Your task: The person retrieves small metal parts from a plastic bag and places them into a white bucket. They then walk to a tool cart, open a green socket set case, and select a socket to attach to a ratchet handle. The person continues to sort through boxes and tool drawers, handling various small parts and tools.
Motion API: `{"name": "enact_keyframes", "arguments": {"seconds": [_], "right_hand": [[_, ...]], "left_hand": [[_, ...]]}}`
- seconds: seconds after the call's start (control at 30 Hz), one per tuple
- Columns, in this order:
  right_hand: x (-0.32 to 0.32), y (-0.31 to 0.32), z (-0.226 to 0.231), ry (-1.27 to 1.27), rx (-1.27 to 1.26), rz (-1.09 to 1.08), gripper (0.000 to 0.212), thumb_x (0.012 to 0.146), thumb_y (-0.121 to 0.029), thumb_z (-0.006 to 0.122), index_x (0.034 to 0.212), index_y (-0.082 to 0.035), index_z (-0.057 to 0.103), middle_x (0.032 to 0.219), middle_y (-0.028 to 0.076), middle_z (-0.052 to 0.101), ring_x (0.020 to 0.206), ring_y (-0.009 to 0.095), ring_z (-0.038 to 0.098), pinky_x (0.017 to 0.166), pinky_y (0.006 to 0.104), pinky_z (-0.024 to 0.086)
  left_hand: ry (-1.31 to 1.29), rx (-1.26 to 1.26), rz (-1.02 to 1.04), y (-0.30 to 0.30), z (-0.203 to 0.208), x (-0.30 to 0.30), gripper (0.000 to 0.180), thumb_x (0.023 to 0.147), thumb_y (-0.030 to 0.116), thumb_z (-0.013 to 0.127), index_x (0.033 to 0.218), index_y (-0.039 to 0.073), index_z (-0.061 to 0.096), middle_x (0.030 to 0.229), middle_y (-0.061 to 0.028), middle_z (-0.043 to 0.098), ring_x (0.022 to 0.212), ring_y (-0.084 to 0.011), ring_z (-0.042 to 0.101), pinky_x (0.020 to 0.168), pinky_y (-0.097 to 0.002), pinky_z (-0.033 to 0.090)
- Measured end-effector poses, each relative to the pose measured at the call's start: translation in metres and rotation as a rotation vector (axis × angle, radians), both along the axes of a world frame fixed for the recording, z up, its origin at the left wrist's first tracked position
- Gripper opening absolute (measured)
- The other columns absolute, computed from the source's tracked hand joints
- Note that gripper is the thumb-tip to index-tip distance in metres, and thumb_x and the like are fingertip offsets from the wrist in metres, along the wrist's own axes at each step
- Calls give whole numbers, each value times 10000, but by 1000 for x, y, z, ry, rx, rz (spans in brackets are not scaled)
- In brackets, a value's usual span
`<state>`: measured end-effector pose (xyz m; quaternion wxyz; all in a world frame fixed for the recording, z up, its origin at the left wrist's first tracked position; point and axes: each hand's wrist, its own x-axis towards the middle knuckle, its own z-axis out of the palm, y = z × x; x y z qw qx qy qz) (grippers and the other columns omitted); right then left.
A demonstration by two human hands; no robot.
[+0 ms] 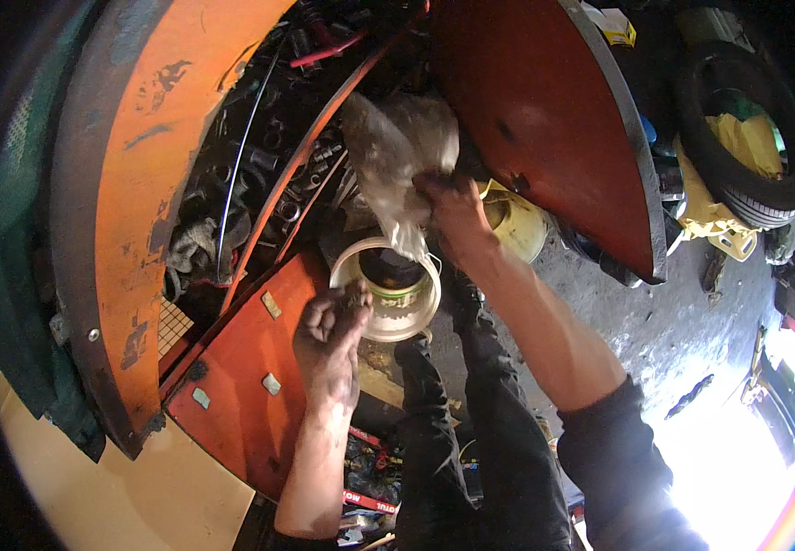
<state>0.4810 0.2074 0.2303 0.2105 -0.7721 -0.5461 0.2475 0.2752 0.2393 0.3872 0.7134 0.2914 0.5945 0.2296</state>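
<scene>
My right hand [452, 213] grips a cloudy, translucent plastic bag [395, 138]. The bag hangs crumpled above and behind a white bucket [434, 298], and its lower tip comes down to the rim. Inside the bucket stands a round container [399, 298] with a dark top and a green-and-white label; its contents cannot be made out. My left hand [331, 335] is at the bucket's left rim with curled, dirt-darkened fingers pressed together. Whatever they may hold is hidden.
Two orange-red metal doors, left [163, 119] and right [544, 119], flank a cabinet crammed with metal parts and tools [250, 174]. A yellowish bucket [515, 225] stands right of my right hand. Farther right lies a tyre [742, 188]. A red panel [241, 404] is at the lower left.
</scene>
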Motion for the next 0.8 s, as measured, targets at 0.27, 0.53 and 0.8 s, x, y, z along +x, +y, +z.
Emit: {"name": "enact_keyframes", "arguments": {"seconds": [0.27,0.53,0.8], "right_hand": [[36,132,-49,162,40,-390,457,940,-221,598,1385,-138,538,1376,97,586,1275,306,535,1043,423,428],[32,247,-63,-34,76,-506,372,1009,-290,476,1318,-109,578,1309,102,616,1211,313,561,994,454,450],[27,231,-71,110,44,-554,395,1009,-318,495,1334,-112,585,1281,119,636,1174,317,595,964,467,475]], "left_hand": [[146,-241,40,-87,15,-51,493,822,-34,759,1275,-44,565,1140,-140,685,1049,-232,673,921,-345,568],[237,-350,28,-142,20,-76,449,891,38,748,1305,-42,595,1163,-163,694,1034,-238,689,942,-367,574],[136,-438,28,-140,21,-72,379,962,267,706,1211,-10,634,1044,-121,709,915,-202,691,866,-359,566]]}}
